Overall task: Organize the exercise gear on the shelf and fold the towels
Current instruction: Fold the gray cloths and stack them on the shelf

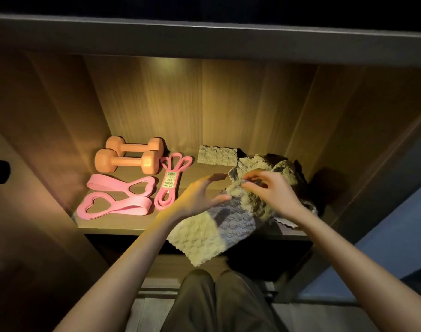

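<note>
Shelf (113,226): two dumbbells (128,161), three pink bands (118,206), one folded towel (216,155); right grip (274,195) tight on loose towel (216,233), left grip (200,195) open.

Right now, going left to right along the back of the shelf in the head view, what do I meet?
Orange dumbbells → labelled pink band → folded towel → crumpled towel pile.

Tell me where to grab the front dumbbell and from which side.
Probably grip the front dumbbell by its narrow handle between the two heads, coming from above and the front: it lies sideways, the handle is bare, and the rear dumbbell sits close behind.
</note>
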Motion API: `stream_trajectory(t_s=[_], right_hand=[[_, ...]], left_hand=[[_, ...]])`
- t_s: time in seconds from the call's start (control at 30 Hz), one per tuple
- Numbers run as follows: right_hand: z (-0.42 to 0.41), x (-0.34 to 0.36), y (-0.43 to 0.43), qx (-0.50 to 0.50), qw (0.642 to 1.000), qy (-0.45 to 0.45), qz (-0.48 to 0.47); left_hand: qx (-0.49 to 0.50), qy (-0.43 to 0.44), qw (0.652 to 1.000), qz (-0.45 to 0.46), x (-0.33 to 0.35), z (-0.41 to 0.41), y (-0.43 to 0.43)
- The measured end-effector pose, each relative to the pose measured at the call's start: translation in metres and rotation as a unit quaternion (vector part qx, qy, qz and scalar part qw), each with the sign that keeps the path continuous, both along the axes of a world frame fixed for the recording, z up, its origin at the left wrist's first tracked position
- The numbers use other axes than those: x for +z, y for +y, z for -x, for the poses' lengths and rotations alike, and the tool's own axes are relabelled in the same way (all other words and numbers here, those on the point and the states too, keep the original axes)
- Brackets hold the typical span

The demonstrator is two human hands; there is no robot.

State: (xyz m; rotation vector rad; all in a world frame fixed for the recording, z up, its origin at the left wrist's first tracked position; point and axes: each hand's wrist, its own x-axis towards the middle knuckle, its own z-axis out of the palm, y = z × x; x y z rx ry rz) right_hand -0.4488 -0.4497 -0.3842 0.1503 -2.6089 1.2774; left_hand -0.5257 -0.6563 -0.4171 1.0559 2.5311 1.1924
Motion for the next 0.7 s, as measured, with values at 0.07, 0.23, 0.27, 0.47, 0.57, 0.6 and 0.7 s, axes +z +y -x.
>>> stream_trajectory(t_s=[0.07,0.23,0.27,0.47,0.57,0.6,0.7], right_hand=[[-0.003,0.016,-0.007,0.028,0.999,0.019,0.027],[-0.008,0.035,-0.015,0.027,0.995,0.084,0.039],[-0.008,0.034,-0.015,0.011,0.995,0.090,0.044],[-0.010,-0.003,-0.012,-0.165,0.978,-0.046,0.118],[-0.018,-0.024,-0.009,-0.142,0.946,-0.206,0.204],[-0.022,-0.029,-0.010,-0.102,0.932,-0.263,0.228],[-0.031,-0.040,-0.021,-0.010,0.918,-0.308,0.250]], left_hand=[[0.006,0.019,1.000,0.017,0.012,-0.003,0.002],[-0.019,-0.053,0.998,-0.019,0.019,-0.020,-0.010],[-0.014,-0.074,0.996,-0.039,0.020,-0.025,-0.012],[0.009,-0.164,0.976,-0.141,0.027,-0.041,-0.029],[0.017,-0.199,0.964,-0.178,0.033,-0.046,-0.038],[0.024,-0.208,0.959,-0.191,0.034,-0.048,-0.040],[0.036,-0.228,0.949,-0.214,0.033,-0.049,-0.046]])
